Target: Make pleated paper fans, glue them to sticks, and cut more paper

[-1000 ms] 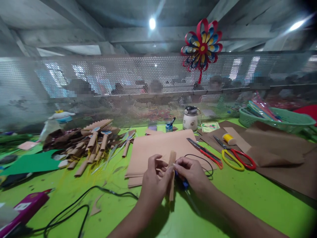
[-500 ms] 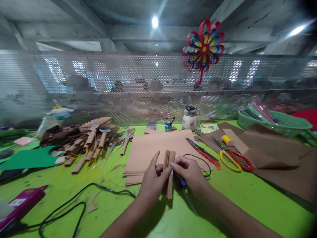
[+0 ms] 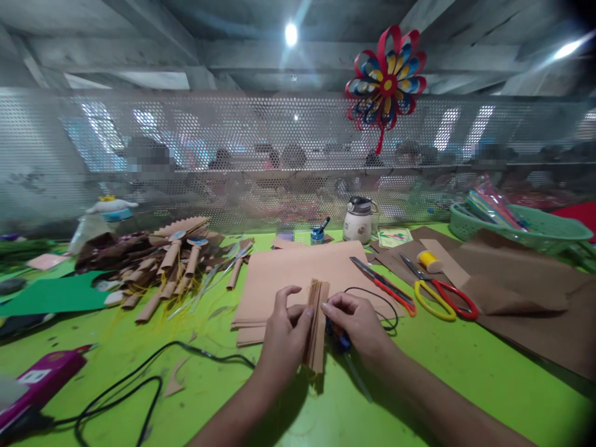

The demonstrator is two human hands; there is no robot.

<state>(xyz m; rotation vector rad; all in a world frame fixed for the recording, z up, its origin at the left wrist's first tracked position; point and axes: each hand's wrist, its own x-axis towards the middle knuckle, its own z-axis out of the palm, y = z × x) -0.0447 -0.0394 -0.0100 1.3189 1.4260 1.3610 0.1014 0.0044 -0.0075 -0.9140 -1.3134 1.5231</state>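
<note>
My left hand (image 3: 286, 332) grips a narrow, accordion-folded strip of brown paper (image 3: 318, 335), thumb across its pleats and index finger raised. Yellow thread hangs at the strip's lower end. On the strip's right edge, my right hand (image 3: 356, 326) pinches with thumb and forefinger. Partly hidden under that hand lies a blue tool (image 3: 343, 341) with a translucent stick and a black cord, which looks like a hot glue gun. Behind both hands is a stack of light brown paper sheets (image 3: 298, 267).
A box cutter (image 3: 388, 288), scissors (image 3: 454, 301) and a yellow thread spool (image 3: 429, 261) lie at right, near a green basket (image 3: 554, 230). Finished-looking paper fans (image 3: 170, 257) pile up at left. A magenta power strip (image 3: 46, 379) and black cable (image 3: 153, 360) occupy the front left.
My left index finger has bent inward from being stretched up, and the thumb has moved slightly up and left on the pleats. The right hand keeps its pinch.
</note>
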